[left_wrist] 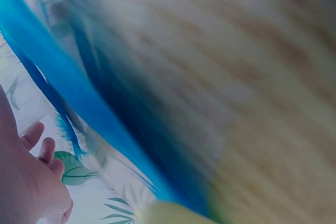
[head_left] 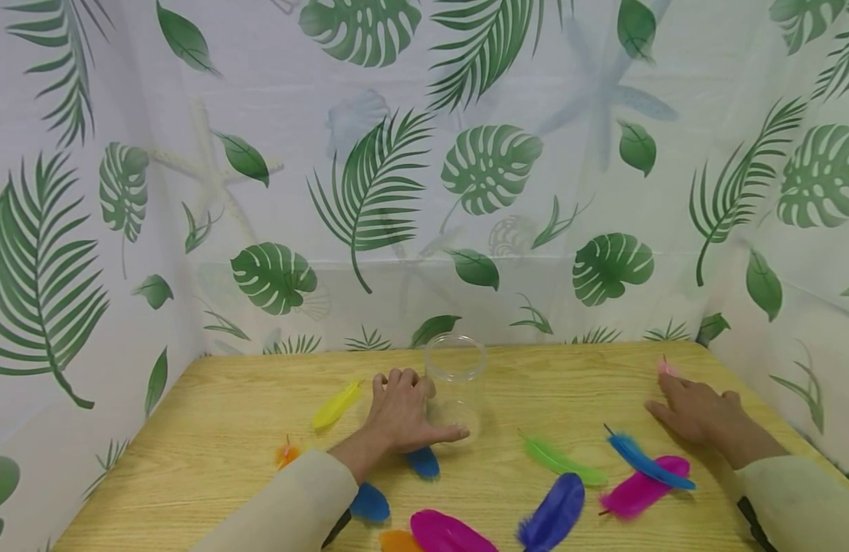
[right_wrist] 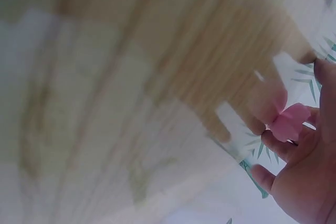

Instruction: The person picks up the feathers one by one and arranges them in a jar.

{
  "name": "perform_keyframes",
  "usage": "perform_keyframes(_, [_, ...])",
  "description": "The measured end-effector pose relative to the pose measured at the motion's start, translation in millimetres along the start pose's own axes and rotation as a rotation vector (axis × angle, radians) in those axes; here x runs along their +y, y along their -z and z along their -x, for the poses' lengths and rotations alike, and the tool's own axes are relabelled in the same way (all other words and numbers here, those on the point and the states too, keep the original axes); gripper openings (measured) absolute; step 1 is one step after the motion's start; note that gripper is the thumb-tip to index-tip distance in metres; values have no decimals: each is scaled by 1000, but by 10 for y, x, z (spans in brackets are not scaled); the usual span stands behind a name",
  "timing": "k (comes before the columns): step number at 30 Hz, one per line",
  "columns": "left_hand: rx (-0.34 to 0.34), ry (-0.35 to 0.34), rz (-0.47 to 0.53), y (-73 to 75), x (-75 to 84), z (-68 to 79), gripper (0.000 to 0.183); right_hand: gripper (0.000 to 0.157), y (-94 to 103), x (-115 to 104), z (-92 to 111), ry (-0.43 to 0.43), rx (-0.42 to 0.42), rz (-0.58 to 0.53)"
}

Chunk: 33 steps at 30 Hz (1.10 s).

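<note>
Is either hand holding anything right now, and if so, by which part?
I can't tell: the left hand is at the clear container and the right hand is at a small pink item, but neither shows a definite hold.

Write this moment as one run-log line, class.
left hand: beside clear container | right hand: at small pink item | on table: yellow feather, green feather
</note>
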<state>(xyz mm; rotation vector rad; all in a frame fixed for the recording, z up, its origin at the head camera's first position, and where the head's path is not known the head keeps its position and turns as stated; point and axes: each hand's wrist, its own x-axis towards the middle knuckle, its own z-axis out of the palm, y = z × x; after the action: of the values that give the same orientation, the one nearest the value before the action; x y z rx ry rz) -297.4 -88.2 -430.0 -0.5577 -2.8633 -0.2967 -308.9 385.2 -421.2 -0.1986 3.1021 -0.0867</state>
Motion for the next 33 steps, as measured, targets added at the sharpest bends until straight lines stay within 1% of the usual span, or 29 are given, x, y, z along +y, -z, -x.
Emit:
perform_keyframes(2, [2, -1, 3, 0, -1, 0, 86, 68, 1, 0, -4, -2, -8, 0])
perform_keyframes(7, [7, -3, 5, 5, 0, 0, 85, 40, 25, -26, -6, 16, 21, 36])
perform_keyframes(9, [8, -4, 6, 7, 0, 2, 85, 32, 38, -28, -11, 26, 23, 50])
perform_keyframes(13, [7, -3, 8, 7, -1, 2, 84, 25, 57, -29, -16, 73, 35, 70])
perform_keyframes(16, [6, -4, 8, 9, 1, 4, 84, 20, 68, -39, -6, 105, 59, 76])
perform_keyframes(17, [5, -5, 7, 10, 2, 5, 84, 16, 76, -45, -2, 113, 63, 78])
perform_keyframes(18, [6, -5, 6, 10, 2, 5, 84, 18, 84, -53, 0, 112, 67, 72])
perform_keyframes(21, [7, -3, 4, 13, 4, 5, 84, 32, 120, -81, -1, 105, 86, 57])
perform_keyframes(22, [7, -3, 4, 13, 4, 5, 84, 32, 131, -85, -7, 103, 103, 37])
perform_keyframes(23, [6, -2, 5, 13, 5, 5, 84, 29, 149, -87, -15, 96, 121, 7])
perform_keyframes(24, [6, -1, 5, 14, 5, 5, 84, 33, 169, -85, -24, 83, 136, -29])
perform_keyframes(25, [4, -1, 6, 15, 7, 6, 85, 29, 186, -79, -34, 70, 153, -68])
perform_keyframes(27, [4, -1, 8, 16, 9, 7, 85, 27, 220, -61, -49, 39, 176, -171])
perform_keyframes(28, [4, -1, 9, 16, 10, 8, 85, 29, 234, -52, -55, 27, 188, -220])
perform_keyframes(30, [5, -2, 12, 15, 10, 11, 85, 36, 255, -42, -58, -17, 158, -322])
perform_keyframes(33, [4, -2, 15, 10, 8, 11, 84, 44, 265, -46, -52, -75, 55, -533])
